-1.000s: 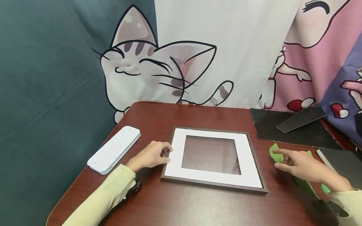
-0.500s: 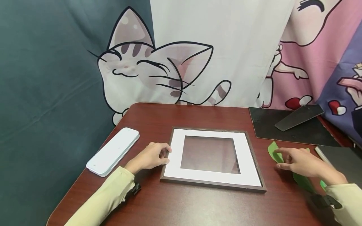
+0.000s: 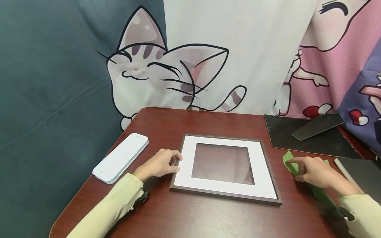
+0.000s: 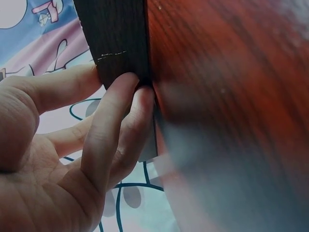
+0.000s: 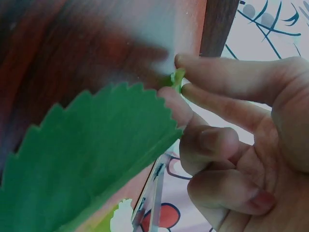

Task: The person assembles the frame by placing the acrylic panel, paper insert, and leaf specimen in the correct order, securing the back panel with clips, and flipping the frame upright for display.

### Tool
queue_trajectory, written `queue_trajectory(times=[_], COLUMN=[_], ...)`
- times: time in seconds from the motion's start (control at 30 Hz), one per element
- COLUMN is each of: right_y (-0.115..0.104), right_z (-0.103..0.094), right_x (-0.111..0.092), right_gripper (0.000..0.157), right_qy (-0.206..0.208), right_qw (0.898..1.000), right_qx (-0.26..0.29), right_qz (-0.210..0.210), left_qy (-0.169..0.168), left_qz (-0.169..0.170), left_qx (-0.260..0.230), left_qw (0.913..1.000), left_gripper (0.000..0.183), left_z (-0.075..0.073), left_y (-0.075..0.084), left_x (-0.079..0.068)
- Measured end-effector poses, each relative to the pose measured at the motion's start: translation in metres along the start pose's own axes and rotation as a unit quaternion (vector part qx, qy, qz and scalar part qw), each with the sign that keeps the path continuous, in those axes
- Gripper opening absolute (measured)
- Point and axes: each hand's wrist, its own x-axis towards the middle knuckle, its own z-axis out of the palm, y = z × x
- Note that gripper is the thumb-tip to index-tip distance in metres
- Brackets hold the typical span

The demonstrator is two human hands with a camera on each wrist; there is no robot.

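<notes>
A dark picture frame (image 3: 223,195) with a white mat (image 3: 263,168) and a see-through window lies on the table. My left hand (image 3: 160,162) grips its left edge. Up close in the left wrist view, the thumb and fingertips touch the frame's dark side (image 4: 118,29). At the right, my right hand (image 3: 317,172) pinches a green leaf (image 3: 290,163); the right wrist view shows a small part of this leaf (image 5: 178,79) between the fingertips. A larger toothed leaf (image 5: 96,145) comes nearer the camera there, and part of the greenery (image 3: 322,196) is hidden beneath my right hand and wrist.
At the left table edge lies a white oblong case (image 3: 120,158). A black backing board (image 3: 312,142) with a stand leg (image 3: 317,126) lies back right. Below it is a dark flat panel (image 3: 364,177) with a pale edge. Printed curtains (image 3: 253,49) hang behind the table.
My right thumb has drawn back to the right, and the hand has shifted slightly over the leaf. The left hand, frame and case stay put; the head view sways a little.
</notes>
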Motion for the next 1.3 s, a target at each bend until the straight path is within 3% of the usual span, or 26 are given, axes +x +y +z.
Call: queue_trajectory(times=[0.4,0.57,0.9,1.3], right_y=[0.0,0.0,-0.005,-0.03], right_z=[-0.002,-0.003,-0.01,-0.015], right_x=[0.005,0.006,0.007,0.019], right_gripper=[0.058,0.057,0.061,0.047], right_qy=[-0.01,0.004,0.069,0.072], right_qw=[0.999,1.0,0.996,0.994], right_qx=[0.021,0.025,0.032,0.056], right_qz=[0.022,0.011,-0.036,-0.061], left_qy=[0.001,-0.002,-0.009,-0.009], left_qz=[0.0,0.003,0.003,0.005], left_qx=[-0.012,-0.018,-0.026,-0.032], left_qw=[0.9999,0.9998,0.9996,0.9994], left_gripper=[0.026,0.026,0.026,0.026], left_z=[0.001,0.001,0.0,0.0], left_y=[-0.001,-0.003,-0.005,-0.006], left_x=[0.0,0.001,0.002,0.001])
